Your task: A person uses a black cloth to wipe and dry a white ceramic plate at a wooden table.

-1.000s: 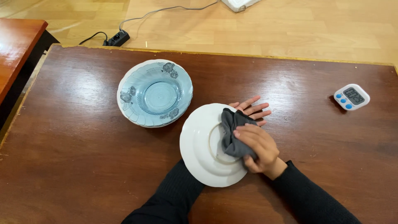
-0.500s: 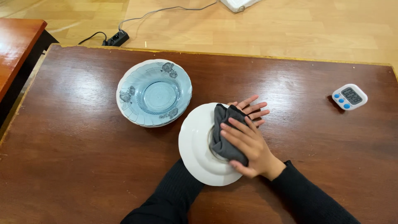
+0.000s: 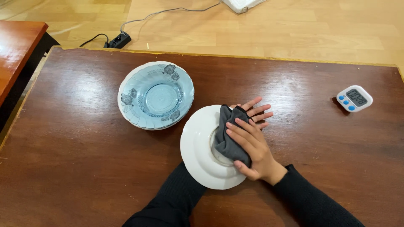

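I am watching the right hand (image 3: 252,149) pressing a grey cloth (image 3: 229,138) flat against the underside of a white plate (image 3: 198,147). The left hand (image 3: 254,112) is propping the plate from behind, fingers spread, the plate tilting off the worktop (image 3: 75,159). The plate's edge is sitting near a blue glass bowl (image 3: 156,94). Judging: hard pressure could be slipping the plate into that bowl.

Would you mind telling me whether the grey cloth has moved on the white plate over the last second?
Yes. The grey cloth under the right hand has slid left across the white plate, toward the blue bowl.
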